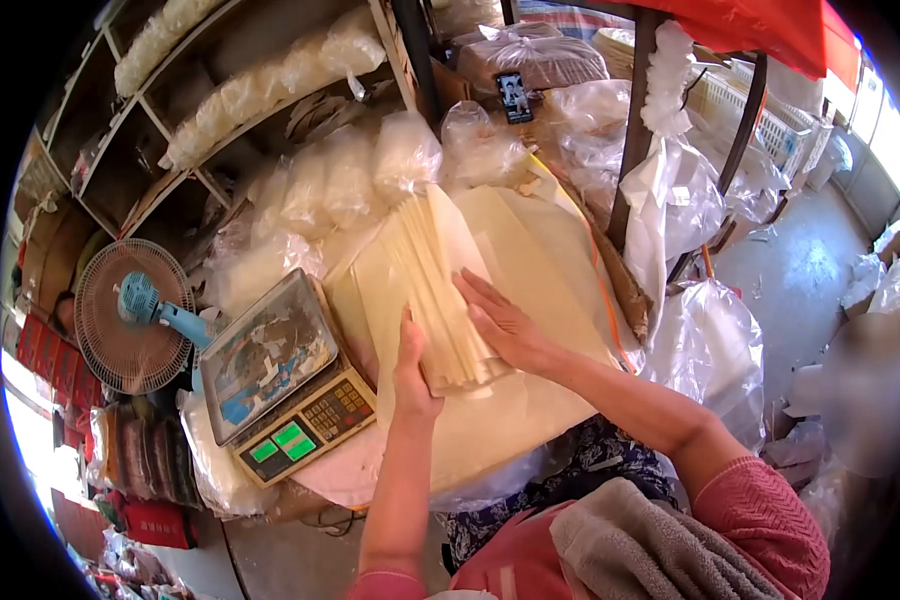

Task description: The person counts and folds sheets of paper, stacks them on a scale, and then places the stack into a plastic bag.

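Observation:
A bundle of pale yellow folded sheets (435, 290) stands between my two hands, its long pleats running away from me. My left hand (413, 370) grips its lower left side, thumb pointing up along the edge and the other fingers hidden. Against the right side presses my right hand (500, 325), its fingers stretched along the sheets, so the bundle is held between both palms. Beneath it, larger flat sheets of the same pale yellow (540, 240) cover the work surface.
A scale (305, 430) with lit green displays and a littered metal pan (270, 355) stands to the left. Beyond it is a blue fan (135, 300). Filled plastic bags (408, 150) line the back, near a propped phone (513, 97). A dark post (635, 140) rises at right.

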`<state>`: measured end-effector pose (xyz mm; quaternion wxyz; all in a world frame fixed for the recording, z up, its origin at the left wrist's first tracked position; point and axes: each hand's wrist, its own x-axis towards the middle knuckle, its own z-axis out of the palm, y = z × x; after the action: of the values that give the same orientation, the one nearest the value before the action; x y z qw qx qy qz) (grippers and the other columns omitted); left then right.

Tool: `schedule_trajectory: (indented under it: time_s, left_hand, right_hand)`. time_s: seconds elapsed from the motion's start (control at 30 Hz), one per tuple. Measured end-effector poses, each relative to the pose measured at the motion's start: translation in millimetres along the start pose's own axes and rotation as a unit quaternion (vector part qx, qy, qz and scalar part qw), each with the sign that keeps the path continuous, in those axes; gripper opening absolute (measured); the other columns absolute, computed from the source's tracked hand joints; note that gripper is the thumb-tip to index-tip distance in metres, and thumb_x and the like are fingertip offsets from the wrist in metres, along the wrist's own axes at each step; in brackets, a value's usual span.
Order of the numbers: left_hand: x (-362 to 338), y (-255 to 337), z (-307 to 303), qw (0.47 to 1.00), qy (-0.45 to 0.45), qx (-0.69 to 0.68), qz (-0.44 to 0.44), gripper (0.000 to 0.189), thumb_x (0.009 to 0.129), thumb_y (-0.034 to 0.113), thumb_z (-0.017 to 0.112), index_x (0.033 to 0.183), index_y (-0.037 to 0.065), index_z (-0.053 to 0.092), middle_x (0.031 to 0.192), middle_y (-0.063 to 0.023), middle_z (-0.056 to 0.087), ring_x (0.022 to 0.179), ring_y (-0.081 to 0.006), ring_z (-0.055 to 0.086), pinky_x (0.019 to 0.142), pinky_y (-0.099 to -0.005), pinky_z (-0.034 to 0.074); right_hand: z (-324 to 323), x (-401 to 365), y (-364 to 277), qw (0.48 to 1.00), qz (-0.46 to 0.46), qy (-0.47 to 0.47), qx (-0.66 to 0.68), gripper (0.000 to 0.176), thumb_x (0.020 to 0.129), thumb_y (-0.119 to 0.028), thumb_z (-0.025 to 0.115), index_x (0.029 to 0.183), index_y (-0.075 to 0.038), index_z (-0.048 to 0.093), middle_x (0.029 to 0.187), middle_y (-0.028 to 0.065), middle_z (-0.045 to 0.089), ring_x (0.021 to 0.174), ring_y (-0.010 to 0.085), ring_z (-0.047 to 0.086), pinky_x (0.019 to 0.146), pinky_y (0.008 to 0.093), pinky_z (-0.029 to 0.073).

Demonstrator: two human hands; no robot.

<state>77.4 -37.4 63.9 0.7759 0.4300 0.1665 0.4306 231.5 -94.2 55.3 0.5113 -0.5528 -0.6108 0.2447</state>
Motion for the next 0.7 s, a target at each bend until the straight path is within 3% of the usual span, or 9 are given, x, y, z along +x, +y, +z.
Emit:
schedule_trajectory:
  time_s: [0.1,0.23,0.33,0.37,0.43,0.5,0.57,0.67,0.7]
  left_hand:
    - [15,-19,-16,0.979,-0.057,-0.197,-0.017,0.058,0.098,0.038,0.038,0.143,0.003,0.023,0.139,-0.0132,0.039,0.126,-0.0259,0.042,0.104,-0.0382,0.037]
    - [28,-94,-44,0.938,0.179,-0.289,-0.070,0.041,0.098,0.027,0.043,0.130,0.002,0.044,0.125,-0.0107,0.052,0.115,-0.0252,0.051,0.096,-0.0398,0.042]
    - [26,-77,-53,0.971,0.215,0.041,-0.098,0.032,0.096,0.018,0.044,0.122,0.001,0.052,0.119,-0.0118,0.057,0.109,-0.0269,0.054,0.091,-0.0398,0.044]
    - [29,-65,-55,0.951,0.198,0.235,-0.034,0.032,0.095,0.016,0.044,0.122,0.001,0.052,0.119,-0.0125,0.057,0.109,-0.0276,0.053,0.091,-0.0395,0.043]
    - [35,-31,-55,0.790,0.138,0.590,0.096,0.033,0.093,0.013,0.044,0.122,0.000,0.052,0.119,-0.0141,0.056,0.111,-0.0291,0.052,0.092,-0.0388,0.042]
    - [57,4,-21,0.795,0.059,0.565,0.214,0.037,0.090,0.011,0.046,0.125,0.001,0.050,0.127,-0.0181,0.050,0.118,-0.0308,0.047,0.095,-0.0365,0.040]
    - [83,5,9,0.812,-0.054,0.551,0.185,0.041,0.092,0.028,0.047,0.128,0.008,0.050,0.138,-0.0194,0.040,0.129,-0.0367,0.035,0.104,-0.0440,0.032]
    - [111,-15,25,0.569,-0.089,0.817,0.016,0.055,0.090,0.051,0.043,0.133,0.017,0.047,0.145,-0.0205,0.029,0.133,-0.0452,0.023,0.108,-0.0542,0.019]
    - [115,-19,26,0.565,-0.091,0.820,0.013,0.059,0.089,0.055,0.041,0.136,0.019,0.044,0.146,-0.0204,0.028,0.133,-0.0468,0.021,0.108,-0.0561,0.016]
  right_hand:
    - [2,15,-34,0.941,-0.010,0.022,-0.337,0.050,0.096,-0.038,0.041,0.143,-0.020,0.035,0.148,0.0162,0.027,0.137,0.0352,0.024,0.110,0.0453,0.022]
    - [20,17,-29,0.887,0.022,-0.045,-0.459,0.051,0.093,-0.044,0.042,0.139,-0.022,0.040,0.146,0.0181,0.029,0.133,0.0464,0.022,0.108,0.0521,0.018]
    - [22,12,-15,0.907,0.069,-0.070,-0.409,0.053,0.092,-0.047,0.041,0.139,-0.023,0.041,0.148,0.0179,0.025,0.136,0.0457,0.015,0.111,0.0516,0.013]
    - [22,10,-12,0.915,0.070,-0.068,-0.392,0.052,0.092,-0.047,0.041,0.139,-0.023,0.041,0.149,0.0179,0.024,0.136,0.0455,0.014,0.111,0.0513,0.012]
    - [20,11,-10,0.915,0.077,-0.099,-0.384,0.054,0.092,-0.048,0.041,0.139,-0.023,0.041,0.150,0.0180,0.022,0.137,0.0455,0.012,0.112,0.0512,0.011]
    - [23,12,-16,0.905,0.085,-0.115,-0.401,0.055,0.092,-0.048,0.042,0.139,-0.021,0.040,0.150,0.0181,0.021,0.137,0.0459,0.012,0.111,0.0514,0.011]
    - [23,13,-13,0.902,0.079,-0.121,-0.406,0.057,0.091,-0.047,0.044,0.139,-0.017,0.040,0.148,0.0188,0.025,0.136,0.0469,0.014,0.111,0.0518,0.013]
    - [11,7,-19,0.893,0.013,-0.137,-0.429,0.059,0.089,-0.046,0.048,0.137,-0.012,0.041,0.145,0.0205,0.030,0.134,0.0480,0.018,0.110,0.0522,0.016]
    - [5,3,-19,0.887,-0.019,-0.142,-0.439,0.060,0.089,-0.046,0.049,0.136,-0.010,0.042,0.143,0.0211,0.033,0.134,0.0483,0.019,0.109,0.0524,0.018]
